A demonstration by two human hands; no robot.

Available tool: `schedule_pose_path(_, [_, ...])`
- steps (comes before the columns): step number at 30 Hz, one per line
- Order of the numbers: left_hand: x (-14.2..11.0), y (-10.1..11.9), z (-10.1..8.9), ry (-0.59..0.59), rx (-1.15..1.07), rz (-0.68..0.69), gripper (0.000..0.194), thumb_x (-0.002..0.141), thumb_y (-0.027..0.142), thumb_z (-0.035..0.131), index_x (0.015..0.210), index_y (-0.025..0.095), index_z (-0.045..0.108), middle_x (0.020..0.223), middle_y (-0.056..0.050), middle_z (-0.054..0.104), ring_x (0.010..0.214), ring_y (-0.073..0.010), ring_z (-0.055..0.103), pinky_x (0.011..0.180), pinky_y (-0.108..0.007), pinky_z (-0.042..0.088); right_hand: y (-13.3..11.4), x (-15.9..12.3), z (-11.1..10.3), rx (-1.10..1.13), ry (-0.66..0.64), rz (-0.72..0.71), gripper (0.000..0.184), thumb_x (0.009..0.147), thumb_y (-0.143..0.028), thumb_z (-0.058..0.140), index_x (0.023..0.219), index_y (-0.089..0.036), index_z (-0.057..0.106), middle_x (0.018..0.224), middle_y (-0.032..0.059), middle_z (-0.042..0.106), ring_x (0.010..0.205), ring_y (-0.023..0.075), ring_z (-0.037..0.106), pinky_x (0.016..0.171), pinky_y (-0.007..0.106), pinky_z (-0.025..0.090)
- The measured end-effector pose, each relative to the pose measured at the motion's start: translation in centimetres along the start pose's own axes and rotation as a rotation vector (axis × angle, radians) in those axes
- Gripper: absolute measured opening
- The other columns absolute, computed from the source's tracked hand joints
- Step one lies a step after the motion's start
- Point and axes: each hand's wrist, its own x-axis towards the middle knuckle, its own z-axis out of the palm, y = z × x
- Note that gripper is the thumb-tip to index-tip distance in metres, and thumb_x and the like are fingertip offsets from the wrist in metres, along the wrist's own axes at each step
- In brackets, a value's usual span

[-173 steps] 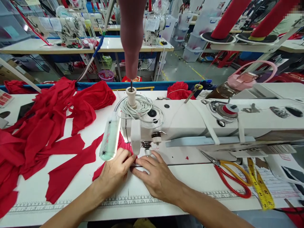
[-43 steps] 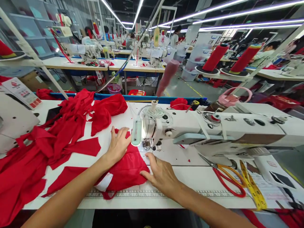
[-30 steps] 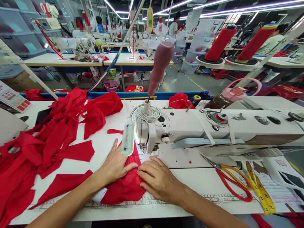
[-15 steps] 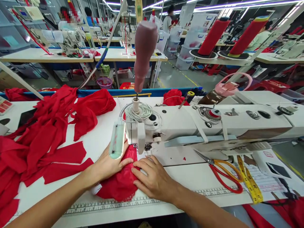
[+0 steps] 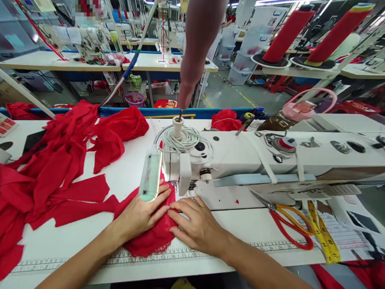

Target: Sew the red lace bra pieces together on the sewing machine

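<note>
A piece of red lace fabric (image 5: pixel 150 239) lies on the white table (image 5: pixel 246 228) in front of the white sewing machine (image 5: pixel 240 154). My left hand (image 5: pixel 141 212) presses flat on this fabric, fingers spread toward the needle area (image 5: pixel 188 188). My right hand (image 5: pixel 197 224) rests on the fabric's right edge, fingertips just in front of the presser foot. The two hands almost touch. A pale green lamp (image 5: pixel 149 174) hangs over my left hand's fingers and hides part of them.
A heap of red fabric strips (image 5: pixel 57 160) covers the table's left side. Red-handled scissors (image 5: pixel 288 224) and a yellow tape measure (image 5: pixel 326 233) lie to the right. Red thread cones (image 5: pixel 285 34) stand behind. Other sewing stations and people fill the background.
My hands drew the red lace piece in and pushed it under the machine head. The left hand came back from beyond the lamp to lie beside the right.
</note>
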Motion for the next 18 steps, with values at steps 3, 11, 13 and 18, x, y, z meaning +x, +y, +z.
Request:
schedule_pose_path(3, [0.1,-0.7,0.0,0.036,0.002,0.030,0.034,0.099,0.030,0.051,0.130,0.018,0.059,0.133,-0.012,0.061,0.125,-0.0254,0.058,0.107,-0.041,0.048,0.3,0.2,0.3,0.007,-0.004,0.008,0.024,0.096,-0.032,0.057,0.113,-0.017,0.064,0.113,0.0086,0.069,0.097,0.0211,0.061,0.100,0.043,0.038])
schedule_pose_path(11, [0.7,-1.7,0.2,0.124,0.023,0.061,0.033,0.098,0.032,0.054,0.126,0.016,0.062,0.122,-0.011,0.068,0.118,-0.0256,0.063,0.104,-0.041,0.051,0.7,0.4,0.5,-0.028,0.041,0.019,0.023,0.097,-0.030,0.055,0.112,-0.017,0.066,0.117,0.0070,0.069,0.087,0.0180,0.061,0.102,0.043,0.035])
schedule_pose_path(13, [0.6,-1.6,0.3,0.108,0.016,0.043,0.034,0.098,0.033,0.054,0.127,0.017,0.062,0.123,-0.011,0.068,0.120,-0.0261,0.062,0.105,-0.041,0.051,0.7,0.3,0.5,-0.032,0.047,0.016,0.023,0.097,-0.030,0.054,0.112,-0.017,0.066,0.117,0.0074,0.069,0.089,0.0185,0.061,0.103,0.043,0.034])
schedule_pose_path(18, [0.0,-1.5,0.6,0.060,0.011,0.004,0.037,0.099,0.034,0.052,0.132,0.019,0.057,0.128,-0.011,0.064,0.123,-0.0266,0.059,0.106,-0.042,0.048,0.6,-0.1,0.5,-0.035,0.040,0.021,0.022,0.097,-0.030,0.055,0.110,-0.018,0.067,0.116,0.0079,0.070,0.091,0.0198,0.061,0.101,0.044,0.035])
